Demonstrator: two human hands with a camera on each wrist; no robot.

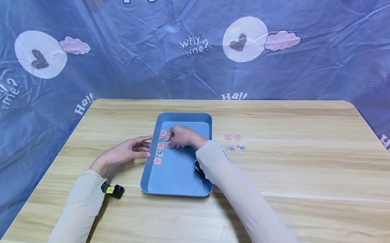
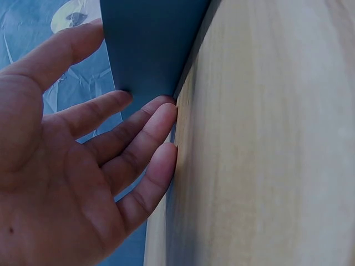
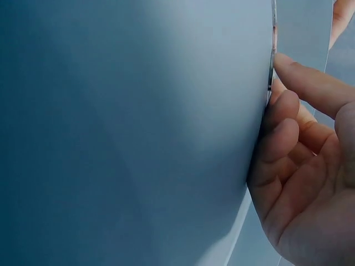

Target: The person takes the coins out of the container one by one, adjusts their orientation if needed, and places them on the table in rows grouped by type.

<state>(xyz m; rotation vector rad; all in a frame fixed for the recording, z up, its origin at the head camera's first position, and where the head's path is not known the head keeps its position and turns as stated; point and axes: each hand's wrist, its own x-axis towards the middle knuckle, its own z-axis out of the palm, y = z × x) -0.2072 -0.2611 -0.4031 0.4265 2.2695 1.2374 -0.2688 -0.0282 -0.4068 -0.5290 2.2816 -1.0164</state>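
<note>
A shallow blue tray (image 1: 178,175) lies on the wooden table. Along its left side runs a column of copper-coloured and silver coins, among them a copper coin (image 1: 157,161) at the near end and a silver coin (image 1: 159,153) above it. My right hand (image 1: 180,136) reaches into the tray, its thumb and forefinger pinching a coin (image 1: 167,145) beside the column. In the right wrist view the remaining fingers are curled low against the tray floor. My left hand (image 1: 128,151) stays outside, fingers spread and loosely bent, fingertips touching the tray's left wall (image 2: 150,50).
Right of the tray, two copper-coloured coins (image 1: 238,136) lie behind two silver coins (image 1: 241,147) on the table (image 1: 300,177). A blue printed sheet (image 1: 145,51) hangs behind the table's far edge. The right forearm crosses over the tray's right rim.
</note>
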